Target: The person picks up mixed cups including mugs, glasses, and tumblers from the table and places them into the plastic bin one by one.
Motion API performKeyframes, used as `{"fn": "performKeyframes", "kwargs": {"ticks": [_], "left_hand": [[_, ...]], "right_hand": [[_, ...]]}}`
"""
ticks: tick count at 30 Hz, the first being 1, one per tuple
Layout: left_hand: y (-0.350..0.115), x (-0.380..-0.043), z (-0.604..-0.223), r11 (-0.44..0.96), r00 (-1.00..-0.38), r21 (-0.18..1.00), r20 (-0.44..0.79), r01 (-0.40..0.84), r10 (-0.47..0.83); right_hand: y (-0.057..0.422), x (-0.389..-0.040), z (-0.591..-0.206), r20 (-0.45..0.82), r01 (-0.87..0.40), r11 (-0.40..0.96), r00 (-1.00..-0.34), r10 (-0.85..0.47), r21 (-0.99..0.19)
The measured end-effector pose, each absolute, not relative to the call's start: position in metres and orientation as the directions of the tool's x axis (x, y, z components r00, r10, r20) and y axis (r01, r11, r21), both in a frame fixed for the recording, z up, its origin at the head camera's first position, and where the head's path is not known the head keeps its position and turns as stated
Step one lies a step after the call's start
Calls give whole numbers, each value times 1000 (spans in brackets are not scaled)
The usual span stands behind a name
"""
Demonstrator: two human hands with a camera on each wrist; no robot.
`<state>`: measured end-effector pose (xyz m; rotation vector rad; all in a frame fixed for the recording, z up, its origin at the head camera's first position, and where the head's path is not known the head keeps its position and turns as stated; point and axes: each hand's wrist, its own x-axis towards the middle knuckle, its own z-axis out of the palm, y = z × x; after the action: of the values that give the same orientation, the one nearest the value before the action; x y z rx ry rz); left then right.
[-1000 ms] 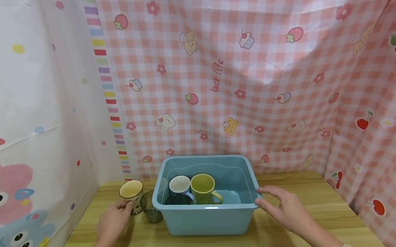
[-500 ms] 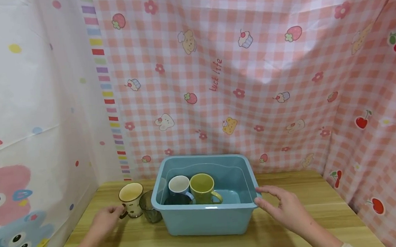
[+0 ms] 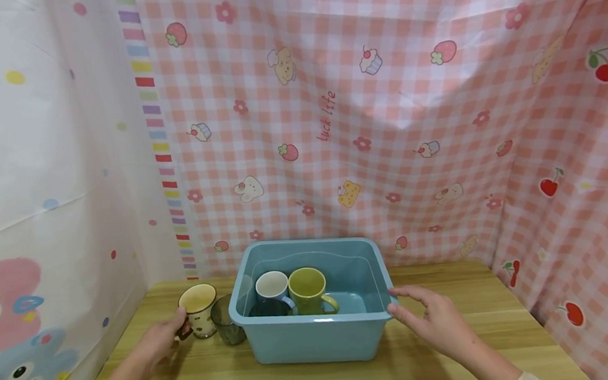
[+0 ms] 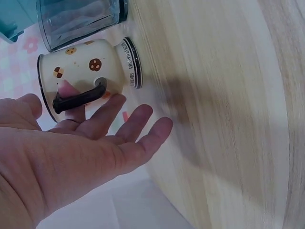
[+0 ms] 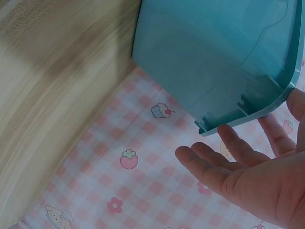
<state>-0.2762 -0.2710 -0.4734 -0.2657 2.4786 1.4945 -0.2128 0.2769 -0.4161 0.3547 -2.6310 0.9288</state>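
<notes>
At the left of the head view a cream mug (image 3: pixel 203 322) with brown spots and a dark rim stands upright on the table. My left hand (image 3: pixel 156 346) is at its dark handle (image 4: pixel 78 99); in the left wrist view the index finger passes through the loop, while the other fingers extend loosely below. A smoky clear glass (image 3: pixel 229 326) stands between this mug and a blue plastic basin (image 3: pixel 315 343). With thumb and forefinger fairly straight, my right hand (image 3: pixel 434 322) touches the basin's right rim (image 5: pixel 267 110).
Inside the basin sit a green mug (image 3: pixel 306 285), a white-lined mug (image 3: pixel 271 284) with a blue handle, and a dark cup (image 3: pixel 270 308) partly hidden by the front rim. A pink checked cloth (image 3: pixel 366 168) hangs behind the wooden table (image 3: pixel 448 280).
My left hand has moved from the cream mug's near side to its handle, which has turned out to the left. The right hand stays at the basin's rim.
</notes>
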Motion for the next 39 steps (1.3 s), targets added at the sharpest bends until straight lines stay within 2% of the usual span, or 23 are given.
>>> {"fn": "performKeyframes", "kwargs": {"ticks": [18, 25, 39], "left_hand": [[-268, -283, -461, 410, -901, 815, -432, -410, -41], [-267, -284, -454, 425, -905, 814, -424, -397, -33], [-266, -278, -450, 347, -914, 850, -401, -397, -61]], "right_hand": [[278, -214, -415, 302, -281, 724, -948, -105, -630], [277, -214, -415, 305, -283, 734, -946, -108, -617], [278, -214, -415, 302, -287, 727, -946, -115, -624]]}}
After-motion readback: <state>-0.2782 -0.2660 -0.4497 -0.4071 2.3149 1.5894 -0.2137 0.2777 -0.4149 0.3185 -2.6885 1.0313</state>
